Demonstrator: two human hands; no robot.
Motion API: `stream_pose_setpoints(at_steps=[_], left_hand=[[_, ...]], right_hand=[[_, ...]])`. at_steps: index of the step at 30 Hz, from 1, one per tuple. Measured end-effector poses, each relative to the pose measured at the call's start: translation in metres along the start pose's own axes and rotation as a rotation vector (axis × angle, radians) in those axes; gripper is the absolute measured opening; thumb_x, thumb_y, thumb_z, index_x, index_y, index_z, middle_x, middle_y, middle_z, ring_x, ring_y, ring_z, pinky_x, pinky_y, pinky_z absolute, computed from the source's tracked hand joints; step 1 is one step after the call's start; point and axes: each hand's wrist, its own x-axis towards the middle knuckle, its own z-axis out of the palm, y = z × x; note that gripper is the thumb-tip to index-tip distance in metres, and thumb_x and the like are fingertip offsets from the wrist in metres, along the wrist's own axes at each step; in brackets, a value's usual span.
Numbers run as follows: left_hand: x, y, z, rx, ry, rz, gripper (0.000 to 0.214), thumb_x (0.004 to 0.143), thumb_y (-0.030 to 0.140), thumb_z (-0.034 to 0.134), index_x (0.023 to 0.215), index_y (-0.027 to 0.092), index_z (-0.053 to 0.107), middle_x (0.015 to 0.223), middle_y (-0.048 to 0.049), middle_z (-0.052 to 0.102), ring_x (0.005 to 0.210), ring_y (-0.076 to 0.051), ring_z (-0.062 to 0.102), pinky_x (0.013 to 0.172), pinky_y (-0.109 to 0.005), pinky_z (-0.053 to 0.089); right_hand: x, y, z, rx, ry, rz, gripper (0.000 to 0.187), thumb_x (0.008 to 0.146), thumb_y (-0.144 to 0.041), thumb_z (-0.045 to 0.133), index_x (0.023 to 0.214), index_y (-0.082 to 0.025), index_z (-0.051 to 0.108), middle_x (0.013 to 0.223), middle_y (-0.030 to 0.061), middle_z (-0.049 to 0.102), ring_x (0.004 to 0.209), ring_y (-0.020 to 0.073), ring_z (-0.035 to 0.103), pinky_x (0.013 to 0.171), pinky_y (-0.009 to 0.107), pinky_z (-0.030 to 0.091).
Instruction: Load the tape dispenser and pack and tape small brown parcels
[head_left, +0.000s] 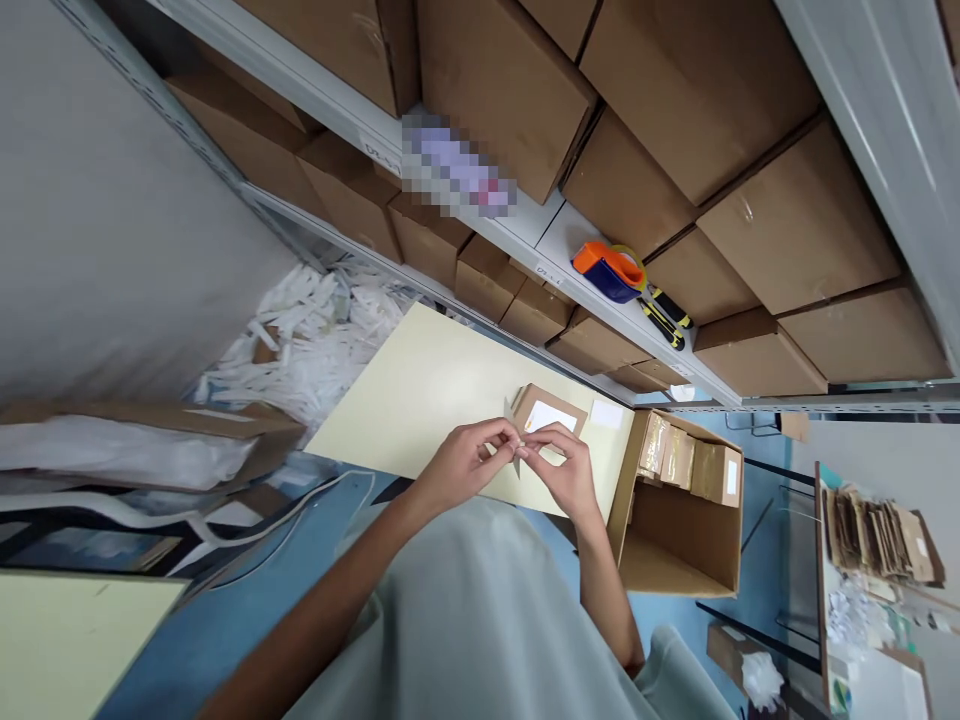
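Note:
My left hand (pixel 465 462) and my right hand (pixel 564 468) meet over the near edge of a pale yellow table (pixel 427 385). Both pinch a small, thin piece at the fingertips; it is too small to name, and a pointed brown card edge shows below it. Just behind my fingers lies a small brown cardboard box (pixel 546 408) with a white label on top. A second white label (pixel 606 414) lies flat on the table to its right.
An open carton (pixel 679 510) with small wrapped boxes stands on the blue floor right of the table. Metal shelves (pixel 525 225) full of brown cartons carry an orange-blue tape dispenser (pixel 609 270) and yellow-black cutters (pixel 664 315). White packing scraps (pixel 315 330) are heaped at left.

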Motion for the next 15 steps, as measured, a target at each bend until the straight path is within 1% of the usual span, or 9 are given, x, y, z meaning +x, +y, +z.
stream_pose_setpoints(at_steps=[4,8,12,15], left_hand=[[0.006,-0.002,-0.027,0.027,-0.117,0.054,0.03,0.097,0.049,0.065,0.085,0.023,0.074,0.091,-0.0046,0.079,0.079,-0.019,0.072,0.065,-0.025,0.054],[0.012,-0.013,-0.052,0.016,-0.213,0.068,0.033,0.1,0.052,0.064,0.089,0.023,0.078,0.095,-0.005,0.078,0.081,-0.019,0.072,0.066,-0.025,0.054],[0.017,-0.022,-0.073,0.022,-0.267,0.077,0.032,0.1,0.05,0.061,0.089,0.024,0.077,0.097,-0.0048,0.075,0.085,-0.019,0.073,0.068,-0.025,0.056],[0.019,-0.025,-0.083,0.006,-0.298,0.095,0.03,0.1,0.047,0.059,0.089,0.025,0.077,0.098,-0.0041,0.076,0.089,-0.019,0.074,0.078,-0.027,0.06]], right_hand=[[0.003,-0.008,0.024,-0.013,0.06,0.101,0.018,0.1,-0.044,0.087,0.097,-0.027,0.091,0.096,0.0051,0.083,0.091,0.0207,0.077,0.089,0.035,0.064],[0.002,-0.008,0.044,0.012,0.109,0.195,0.025,0.091,-0.049,0.096,0.1,-0.026,0.092,0.098,0.0054,0.084,0.091,0.0209,0.078,0.092,0.036,0.065],[0.002,-0.011,0.063,-0.006,0.151,0.292,0.025,0.091,-0.051,0.095,0.094,-0.026,0.092,0.092,0.0054,0.084,0.09,0.022,0.078,0.089,0.036,0.066],[0.005,-0.014,0.077,-0.039,0.18,0.333,0.024,0.093,-0.048,0.09,0.09,-0.025,0.09,0.091,0.0053,0.084,0.088,0.0217,0.078,0.089,0.036,0.065]])
